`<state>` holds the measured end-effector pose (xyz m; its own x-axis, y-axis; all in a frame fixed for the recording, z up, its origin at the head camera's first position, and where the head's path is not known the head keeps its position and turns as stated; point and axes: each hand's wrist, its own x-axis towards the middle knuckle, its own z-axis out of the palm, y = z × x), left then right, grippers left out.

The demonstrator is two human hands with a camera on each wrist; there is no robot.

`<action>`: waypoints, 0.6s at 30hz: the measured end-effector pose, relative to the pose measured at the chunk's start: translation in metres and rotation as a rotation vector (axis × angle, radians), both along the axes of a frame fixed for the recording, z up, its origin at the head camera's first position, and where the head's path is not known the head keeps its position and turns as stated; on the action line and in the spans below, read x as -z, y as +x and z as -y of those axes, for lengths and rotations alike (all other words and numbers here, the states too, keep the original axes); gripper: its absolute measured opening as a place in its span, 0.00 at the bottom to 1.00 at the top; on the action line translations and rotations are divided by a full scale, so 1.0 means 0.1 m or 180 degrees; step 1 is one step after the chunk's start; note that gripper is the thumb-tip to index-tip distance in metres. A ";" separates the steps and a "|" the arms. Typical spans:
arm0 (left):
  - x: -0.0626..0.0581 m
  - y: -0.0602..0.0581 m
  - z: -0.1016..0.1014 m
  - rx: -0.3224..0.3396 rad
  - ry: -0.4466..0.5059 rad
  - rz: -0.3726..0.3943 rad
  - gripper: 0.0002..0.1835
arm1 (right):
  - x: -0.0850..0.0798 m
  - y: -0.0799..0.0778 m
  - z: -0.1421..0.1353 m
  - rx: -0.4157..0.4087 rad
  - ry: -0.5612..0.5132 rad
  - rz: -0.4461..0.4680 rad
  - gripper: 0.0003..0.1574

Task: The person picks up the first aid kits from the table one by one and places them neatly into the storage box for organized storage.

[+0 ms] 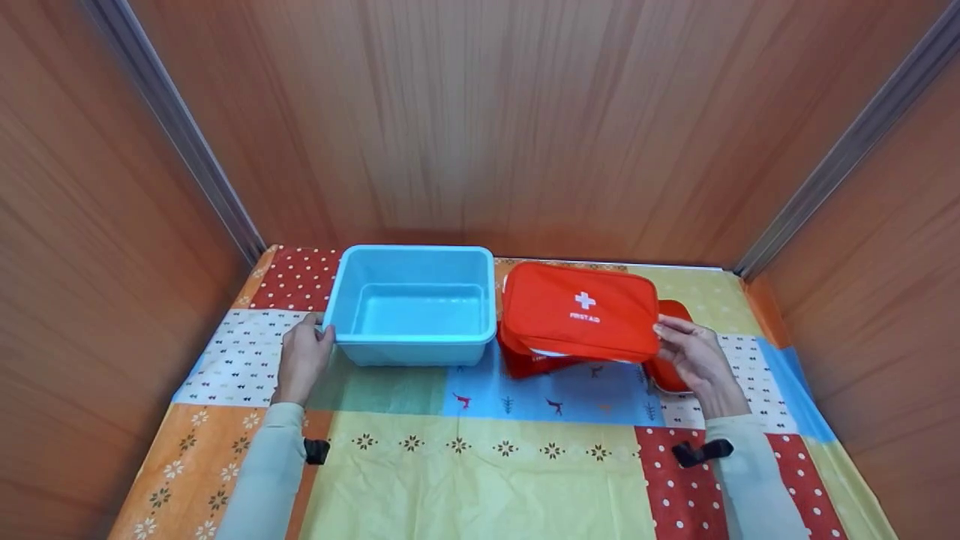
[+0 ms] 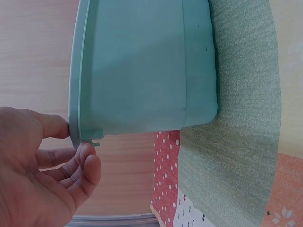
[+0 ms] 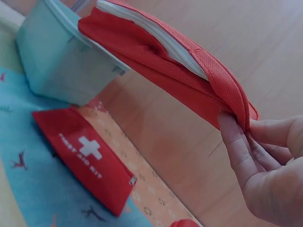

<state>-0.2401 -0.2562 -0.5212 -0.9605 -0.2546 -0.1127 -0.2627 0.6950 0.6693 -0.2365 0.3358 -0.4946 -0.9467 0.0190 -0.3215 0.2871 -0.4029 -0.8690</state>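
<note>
My right hand [image 1: 694,356] pinches the right end of a large red first aid bag [image 1: 581,311] with a white cross and a white zip. In the right wrist view the bag [image 3: 170,66] is held up off the cloth, with thumb and fingers on its corner. Beneath it lies a flat red first aid kit pouch [image 3: 87,158]. My left hand [image 1: 304,352] grips the front left corner of a light blue plastic tub [image 1: 412,352], thumb and fingers about its rim. Inside the tub, the bottom shows bare.
Under the right hand sits another red case [image 1: 673,375], partly hidden. A patchwork-print cloth [image 1: 480,480] covers the table. Wood-patterned panels [image 1: 450,127] rise behind and on both sides, joined by grey metal strips [image 1: 180,127] at the corners.
</note>
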 end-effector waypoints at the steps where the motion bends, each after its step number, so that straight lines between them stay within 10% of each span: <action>1: 0.00 0.00 0.00 -0.0005 0.0004 -0.0003 0.23 | -0.01 -0.03 0.04 -0.0009 -0.0023 0.0006 0.11; 18: 0.01 -0.01 -0.01 -0.0057 -0.0037 -0.0072 0.22 | -0.14 -0.48 1.18 -0.0146 -0.0005 -0.0158 0.14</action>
<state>-0.2411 -0.2551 -0.5227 -0.9580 -0.2730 -0.0880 -0.2602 0.6981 0.6671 -0.2844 0.2183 -0.4810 -0.9614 -0.0252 -0.2740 0.2617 -0.3918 -0.8820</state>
